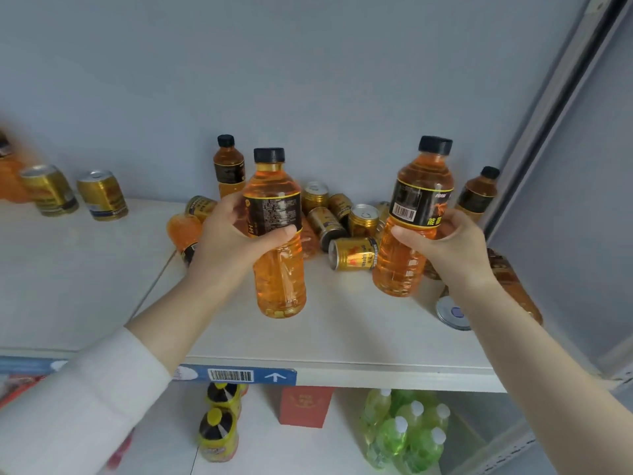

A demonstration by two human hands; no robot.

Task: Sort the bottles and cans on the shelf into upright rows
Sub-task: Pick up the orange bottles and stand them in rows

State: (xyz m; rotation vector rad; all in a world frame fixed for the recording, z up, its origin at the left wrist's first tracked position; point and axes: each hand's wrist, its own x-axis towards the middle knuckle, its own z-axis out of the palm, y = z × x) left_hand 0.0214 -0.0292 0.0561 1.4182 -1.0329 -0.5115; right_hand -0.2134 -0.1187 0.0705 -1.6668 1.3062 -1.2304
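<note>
Each hand holds 1 upright bottle above the shelf [342,337]: left hand [233,234] grasping the left bottle [277,269], right hand [452,245] the right bottle [411,234]; both amber, black-capped, black-labelled.

There is a single view, from a wide-angle camera worn on the person's head, facing forward and slightly down at a white laminate shelf board [342,337] and the pale grey back wall [308,80] behind it. It sits close, both forearms reaching in from the bottom corners. Below the board's front edge, a lower white shelf [164,437] shows.
</note>
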